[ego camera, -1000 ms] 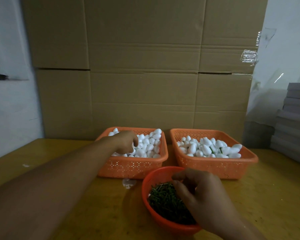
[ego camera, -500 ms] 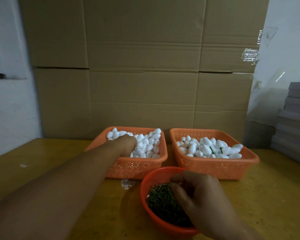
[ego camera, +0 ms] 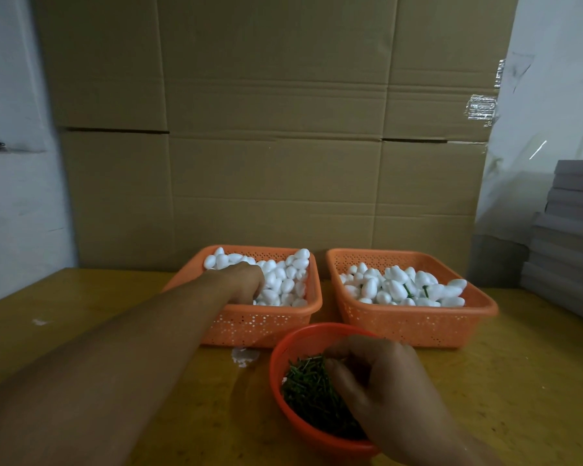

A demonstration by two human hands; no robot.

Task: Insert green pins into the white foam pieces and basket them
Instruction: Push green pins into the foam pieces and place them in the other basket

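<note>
Cardboard-backed, the yellow table (ego camera: 81, 317) is occupied by two orange baskets, foam pieces (ego camera: 283, 280) being dug into by the curled left hand (ego camera: 243, 280) and green pins (ego camera: 313, 395) in a bowl (ego camera: 283, 351) being pinched at by the right hand (ego camera: 384, 391), though what either hand grasps cannot be told.

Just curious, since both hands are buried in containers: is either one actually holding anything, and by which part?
It cannot be told. The left hand reaches down among white foam egg-shaped pieces; the right hand curls over thin green pins. The fingertips are hidden.
</note>
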